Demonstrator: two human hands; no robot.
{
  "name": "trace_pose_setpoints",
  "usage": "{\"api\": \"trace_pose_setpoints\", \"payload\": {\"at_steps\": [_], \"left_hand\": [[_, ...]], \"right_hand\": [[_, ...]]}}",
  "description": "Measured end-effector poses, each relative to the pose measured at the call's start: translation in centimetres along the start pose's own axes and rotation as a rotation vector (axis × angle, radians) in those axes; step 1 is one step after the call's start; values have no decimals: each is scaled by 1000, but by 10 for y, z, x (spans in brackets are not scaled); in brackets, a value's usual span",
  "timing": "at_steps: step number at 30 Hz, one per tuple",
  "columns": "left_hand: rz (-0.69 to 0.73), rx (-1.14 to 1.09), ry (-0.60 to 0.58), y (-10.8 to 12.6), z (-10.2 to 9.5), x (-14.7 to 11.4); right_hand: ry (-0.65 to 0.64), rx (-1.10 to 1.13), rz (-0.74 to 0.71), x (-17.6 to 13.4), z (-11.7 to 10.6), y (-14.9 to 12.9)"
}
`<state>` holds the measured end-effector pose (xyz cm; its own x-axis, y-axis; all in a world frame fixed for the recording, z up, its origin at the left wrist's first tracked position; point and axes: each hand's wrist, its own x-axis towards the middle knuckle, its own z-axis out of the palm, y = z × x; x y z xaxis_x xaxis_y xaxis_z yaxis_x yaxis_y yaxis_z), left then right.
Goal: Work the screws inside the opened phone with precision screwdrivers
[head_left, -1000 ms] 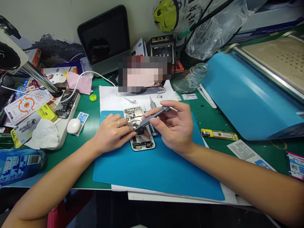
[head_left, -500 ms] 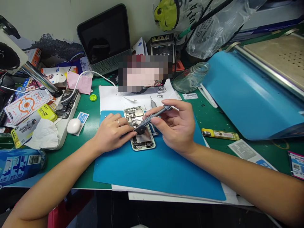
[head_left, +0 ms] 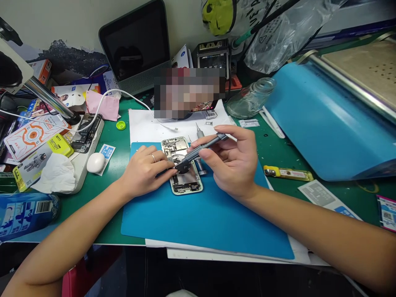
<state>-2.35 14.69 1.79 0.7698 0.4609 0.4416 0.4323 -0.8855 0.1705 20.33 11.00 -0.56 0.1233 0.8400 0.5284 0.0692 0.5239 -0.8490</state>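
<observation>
An opened smartphone (head_left: 187, 186) lies on a blue mat (head_left: 198, 218), its circuit boards and inner parts exposed. My right hand (head_left: 236, 165) holds a grey screwdriver (head_left: 202, 148) at a slant, its tip pointing down-left over the phone's left edge. At that edge, the thumb and forefinger of my left hand (head_left: 148, 171) close together beside the tip. Whatever they pinch is too small to make out. A dark round part (head_left: 183, 166) shows under the screwdriver. Behind my right fingers lies a second grey screwdriver (head_left: 199, 133), partly hidden.
Boxes, a battery package (head_left: 60, 148) and a crumpled tissue (head_left: 58, 175) crowd the left. A white cable (head_left: 130, 95) runs across to white paper. A glass jar (head_left: 250, 99), white tweezers (head_left: 272, 123) and a yellow lighter (head_left: 287, 173) lie right. A tablet-like screen (head_left: 136, 45) stands behind.
My right hand has moved slightly up and right, and the screwdriver handle with it. My left hand and the phone have hardly moved.
</observation>
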Motion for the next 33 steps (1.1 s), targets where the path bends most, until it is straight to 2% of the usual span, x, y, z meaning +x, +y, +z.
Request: {"api": "trace_pose_setpoints", "payload": {"at_steps": [16,25,33], "left_hand": [[42,-4,55,1,0,2],[42,25,52,2,0,2],[-50,-66,48,4,-3,2]], "right_hand": [[-7,5,2,0,1,-2],[-35,43,-78,1,0,2],[-45,14,-119,1,-3,5]]}}
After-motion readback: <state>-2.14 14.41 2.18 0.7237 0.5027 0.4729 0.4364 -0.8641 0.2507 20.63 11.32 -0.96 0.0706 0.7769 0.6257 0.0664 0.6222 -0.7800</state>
